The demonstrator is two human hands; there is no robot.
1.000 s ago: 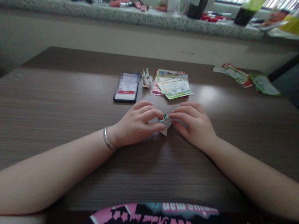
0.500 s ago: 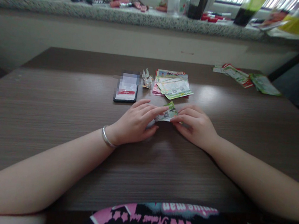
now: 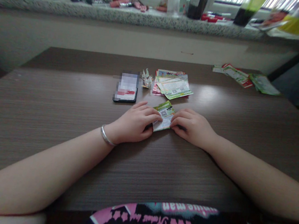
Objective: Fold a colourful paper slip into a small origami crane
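A small printed paper slip (image 3: 164, 117), green at its far end and white nearer me, lies flat on the dark wooden table (image 3: 55, 114) between my hands. My left hand (image 3: 134, 123), with a silver bangle on the wrist, has its fingers curled and its fingertips pinching the slip's left edge. My right hand (image 3: 191, 126) is curled the same way, fingertips on the slip's right edge. Both forearms rest on the table.
A phone (image 3: 126, 87) lies just beyond my left hand. Beside it sit a small folded paper figure (image 3: 147, 79) and a stack of printed slips (image 3: 173, 85). More leaflets (image 3: 242, 77) lie far right. Bottles and clutter line the stone windowsill (image 3: 124, 13).
The slip was a small folded wad a second ago; it has been opened out and now lies flat and wider between my fingertips. My hands have shifted slightly apart.
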